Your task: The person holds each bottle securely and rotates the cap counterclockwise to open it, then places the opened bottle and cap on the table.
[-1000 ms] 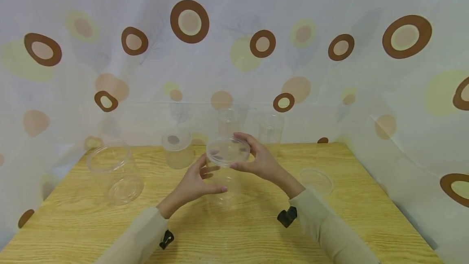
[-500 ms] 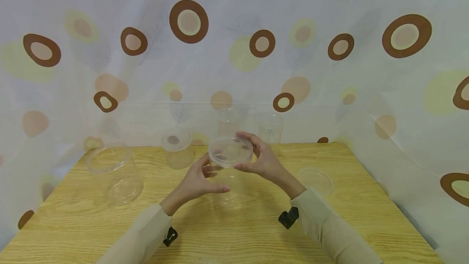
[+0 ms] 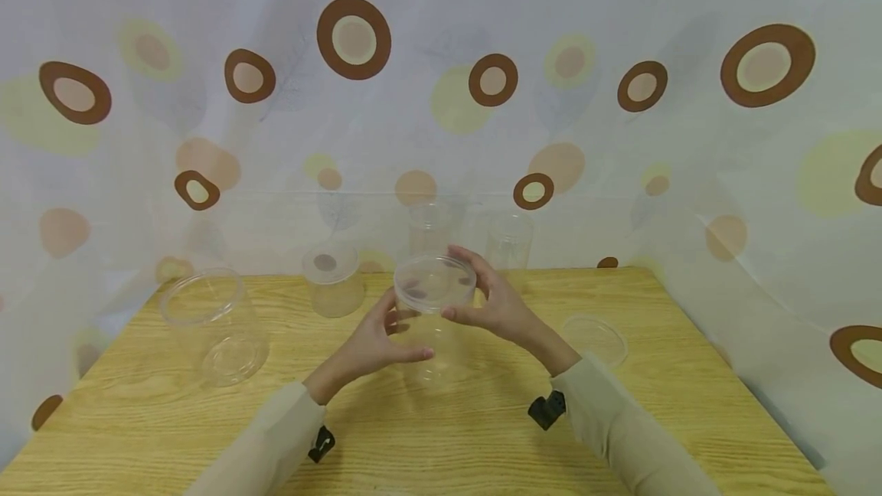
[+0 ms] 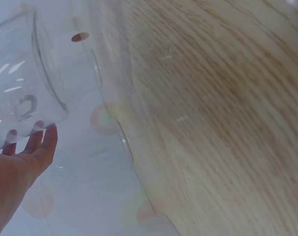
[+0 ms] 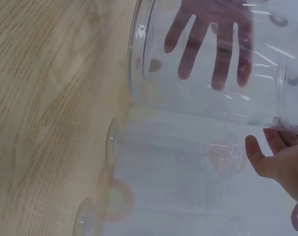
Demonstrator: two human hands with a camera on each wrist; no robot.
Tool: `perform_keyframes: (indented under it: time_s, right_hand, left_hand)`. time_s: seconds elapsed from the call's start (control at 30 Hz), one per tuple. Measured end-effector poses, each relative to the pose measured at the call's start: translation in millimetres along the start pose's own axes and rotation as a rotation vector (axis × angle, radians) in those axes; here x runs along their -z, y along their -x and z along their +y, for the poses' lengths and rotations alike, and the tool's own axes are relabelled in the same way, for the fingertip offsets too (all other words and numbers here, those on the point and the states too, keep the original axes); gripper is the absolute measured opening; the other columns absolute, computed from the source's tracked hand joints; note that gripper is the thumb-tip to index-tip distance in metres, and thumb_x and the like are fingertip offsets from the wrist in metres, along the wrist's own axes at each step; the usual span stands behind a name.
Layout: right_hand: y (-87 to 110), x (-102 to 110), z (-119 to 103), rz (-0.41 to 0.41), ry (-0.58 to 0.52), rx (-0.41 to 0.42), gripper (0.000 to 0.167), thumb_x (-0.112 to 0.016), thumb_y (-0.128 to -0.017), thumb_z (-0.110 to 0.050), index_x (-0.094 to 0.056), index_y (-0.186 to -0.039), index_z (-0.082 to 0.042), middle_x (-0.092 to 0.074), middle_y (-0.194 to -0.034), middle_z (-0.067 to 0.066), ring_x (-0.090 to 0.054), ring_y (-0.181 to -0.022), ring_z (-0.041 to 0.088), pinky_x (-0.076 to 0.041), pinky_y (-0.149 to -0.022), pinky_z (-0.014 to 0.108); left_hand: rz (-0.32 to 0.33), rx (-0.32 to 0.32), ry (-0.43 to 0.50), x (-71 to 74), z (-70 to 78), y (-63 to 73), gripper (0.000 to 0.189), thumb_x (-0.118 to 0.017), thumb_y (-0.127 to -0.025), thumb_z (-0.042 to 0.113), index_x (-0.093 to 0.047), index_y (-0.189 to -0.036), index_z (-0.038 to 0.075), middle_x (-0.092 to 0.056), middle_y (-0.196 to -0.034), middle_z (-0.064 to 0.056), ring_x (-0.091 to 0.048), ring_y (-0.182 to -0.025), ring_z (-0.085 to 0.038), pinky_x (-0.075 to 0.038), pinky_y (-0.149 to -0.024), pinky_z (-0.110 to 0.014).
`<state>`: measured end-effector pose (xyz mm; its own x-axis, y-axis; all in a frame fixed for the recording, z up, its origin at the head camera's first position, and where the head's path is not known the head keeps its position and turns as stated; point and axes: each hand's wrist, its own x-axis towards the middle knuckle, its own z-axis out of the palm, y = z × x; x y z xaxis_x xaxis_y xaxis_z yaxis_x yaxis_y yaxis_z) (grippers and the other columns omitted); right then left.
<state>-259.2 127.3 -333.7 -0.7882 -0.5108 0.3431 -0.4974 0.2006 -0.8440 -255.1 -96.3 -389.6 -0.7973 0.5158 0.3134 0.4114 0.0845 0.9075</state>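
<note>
In the head view, a clear plastic jar [image 3: 436, 362] with a clear round lid [image 3: 436, 282] on its top is upright between both hands. My left hand [image 3: 365, 343] holds the jar's side, thumb toward me and fingers round the far left. At the top right, my right hand [image 3: 501, 308] grips the lid's rim between thumb and fingers. Seen from the right wrist, the left fingers [image 5: 223, 54] show through the jar wall, lying flat along it, and the right hand [image 5: 286, 157] is at the lid end. The left wrist view catches the left hand [image 4: 21, 169] under the jar [image 4: 21, 73].
An uncovered wide clear jar [image 3: 217, 327] stands at the left, a lidded one [image 3: 334, 282] behind it. Two more clear jars stand at the back, one of them [image 3: 510, 243] behind the right hand. A loose clear lid [image 3: 596, 339] lies on the wooden table [image 3: 441, 450] near the right forearm.
Both hands have shifted slightly to the right together with the jar and its lid. Their hold looks the same, and the other jars have stayed in place.
</note>
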Motion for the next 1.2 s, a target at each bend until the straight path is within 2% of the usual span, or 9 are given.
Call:
perform_keyframes:
  time_s: [0.07, 0.23, 0.3, 0.43, 0.6, 0.73, 0.83, 1.0, 1.2]
  right_hand:
    - [0.9, -2, -2, 0.018, 0.056, -0.037, 0.090, -0.075, -0.072, -0.042, -0.023, -0.144, -0.025, -0.034, -0.144, 0.005, -0.037, -0.129, 0.032, -0.027, -0.103, 0.059]
    - [0.2, -8, -4, 0.087, 0.112, -0.089, 0.092, -0.077, -0.072, -0.035, -0.022, -0.145, -0.021, -0.035, -0.144, 0.005, -0.039, -0.127, 0.030, -0.035, -0.098, 0.055]
    - [-0.9, -10, -6, 0.115, 0.105, -0.088, 0.091, -0.077, -0.073, -0.032, -0.023, -0.144, -0.017, -0.037, -0.142, 0.007, -0.040, -0.126, 0.030, -0.036, -0.098, 0.053]
    - [-2.4, -13, -7, 0.157, 0.089, -0.081, 0.089, -0.077, -0.072, -0.031, -0.026, -0.144, -0.020, -0.039, -0.140, 0.008, -0.041, -0.125, 0.029, -0.038, -0.096, 0.051]
    - [-2.6, -15, -7, 0.176, 0.079, -0.041, 0.089, -0.078, -0.072, -0.031, -0.027, -0.143, -0.017, -0.040, -0.139, 0.010, -0.040, -0.125, 0.030, -0.036, -0.098, 0.054]
    - [-2.8, -15, -5, 0.172, 0.087, -0.033, 0.089, -0.078, -0.071, -0.031, -0.029, -0.143, -0.012, -0.039, -0.140, 0.010, -0.039, -0.126, 0.032, -0.036, -0.098, 0.054]
    - [-2.8, -13, -2, 0.172, 0.094, -0.034, 0.087, -0.079, -0.071, -0.030, -0.032, -0.141, -0.012, -0.040, -0.140, 0.009, -0.037, -0.128, 0.033, -0.035, -0.099, 0.053]
    - [-2.6, -9, 1, 0.180, 0.080, -0.009, 0.080, -0.079, -0.071, -0.025, -0.037, -0.139, -0.013, -0.041, -0.140, 0.011, -0.035, -0.130, 0.030, -0.029, -0.104, 0.054]
    - [-1.3, -8, 1, 0.179, 0.051, 0.026, 0.079, -0.079, -0.071, -0.024, -0.039, -0.137, -0.010, -0.041, -0.139, 0.015, -0.036, -0.130, 0.028, -0.029, -0.104, 0.053]
  left_hand:
    - [0.001, 0.002, -0.007, 0.6, -0.1, 0.3, 0.097, -0.078, -0.072, 0.012, -0.015, -0.146, 0.021, -0.023, -0.148, -0.013, -0.041, -0.126, -0.037, -0.033, -0.100, -0.057]
    - [-0.005, 0.020, -0.003, -0.9, 1.2, 2.4, 0.097, -0.076, -0.074, 0.014, -0.011, -0.146, 0.025, -0.018, -0.149, -0.013, -0.036, -0.129, -0.037, -0.030, -0.101, -0.060]
    - [-0.014, 0.019, 0.002, -2.0, 0.6, 2.9, 0.098, -0.075, -0.075, 0.015, -0.009, -0.145, 0.027, -0.015, -0.151, -0.011, -0.033, -0.131, -0.036, -0.028, -0.100, -0.062]
    - [-0.028, 0.020, 0.005, -4.8, 1.1, 2.1, 0.104, -0.078, -0.073, 0.019, -0.004, -0.145, 0.031, -0.008, -0.152, -0.002, -0.028, -0.135, -0.034, -0.027, -0.099, -0.065]
    - [-0.015, 0.043, 0.008, -10.7, 14.8, 2.7, 0.109, -0.079, -0.071, 0.017, 0.001, -0.145, 0.030, -0.001, -0.152, -0.002, -0.023, -0.135, -0.038, -0.027, -0.097, -0.067]
    - [0.011, 0.057, -0.018, -13.0, 28.4, 5.9, 0.108, -0.078, -0.072, 0.012, 0.000, -0.146, 0.025, -0.005, -0.153, -0.008, -0.029, -0.133, -0.038, -0.031, -0.097, -0.064]
    - [0.024, 0.068, -0.041, -13.0, 33.3, 7.2, 0.106, -0.078, -0.071, 0.011, -0.005, -0.147, 0.022, -0.012, -0.153, -0.007, -0.035, -0.130, -0.037, -0.034, -0.096, -0.061]
    - [0.014, 0.063, -0.038, -12.3, 35.0, 5.8, 0.100, -0.079, -0.070, 0.011, -0.014, -0.146, 0.020, -0.018, -0.150, -0.008, -0.039, -0.126, -0.041, -0.035, -0.096, -0.061]
    - [0.006, 0.059, -0.024, -11.3, 34.6, 5.1, 0.101, -0.080, -0.069, 0.011, -0.015, -0.146, 0.018, -0.022, -0.149, -0.010, -0.042, -0.124, -0.041, -0.037, -0.094, -0.060]
